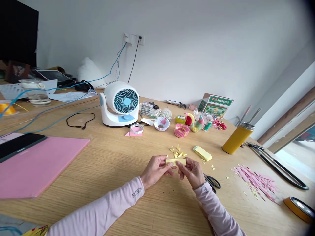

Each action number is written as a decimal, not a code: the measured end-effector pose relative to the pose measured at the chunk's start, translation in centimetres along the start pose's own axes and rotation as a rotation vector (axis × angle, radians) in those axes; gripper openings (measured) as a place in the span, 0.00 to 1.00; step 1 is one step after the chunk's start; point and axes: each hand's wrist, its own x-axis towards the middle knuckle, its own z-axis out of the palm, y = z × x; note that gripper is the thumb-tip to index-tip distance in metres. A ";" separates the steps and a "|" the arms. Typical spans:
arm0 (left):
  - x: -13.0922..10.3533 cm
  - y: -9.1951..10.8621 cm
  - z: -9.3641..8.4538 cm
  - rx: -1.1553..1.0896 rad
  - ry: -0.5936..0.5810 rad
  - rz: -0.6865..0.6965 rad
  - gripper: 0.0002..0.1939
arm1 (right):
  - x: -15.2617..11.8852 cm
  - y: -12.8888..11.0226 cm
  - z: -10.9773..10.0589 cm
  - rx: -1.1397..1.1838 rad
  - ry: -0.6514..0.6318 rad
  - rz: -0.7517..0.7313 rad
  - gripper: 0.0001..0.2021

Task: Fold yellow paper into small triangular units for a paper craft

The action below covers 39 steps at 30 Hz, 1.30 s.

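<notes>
A small yellow paper strip (175, 161) is stretched level between my two hands, above the wooden table. My left hand (157, 168) pinches its left end, thumb in front. At the other end my right hand (191, 169) grips it between thumb and fingers, the thumb pressing near the middle. Just beyond the strip lie several folded yellow paper pieces (178, 152). A stack of yellow paper slips (202, 153) rests to the right of them. Black-handled scissors (212, 182) lie beside my right wrist, partly hidden by it.
Pink paper strips (257, 182), a roll of tape (300, 209) and a yellow tumbler (238, 138) are on the right. Behind stand a white fan (120, 105) and a pink folded-paper basket (181, 130). Pink sheets (56, 164) bearing a phone (21, 146) lie left.
</notes>
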 end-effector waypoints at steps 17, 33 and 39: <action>0.0 0.0 0.2 0.002 0.045 -0.022 0.14 | 0.1 0.3 0.4 0.125 -0.027 0.048 0.15; 0.1 -0.1 0.1 0.049 0.024 -0.020 0.16 | 0.3 -0.3 -0.9 0.054 -0.020 0.040 0.18; 0.2 0.3 0.1 0.075 0.058 -0.015 0.16 | 0.1 -1.4 -0.7 0.013 -0.057 0.023 0.20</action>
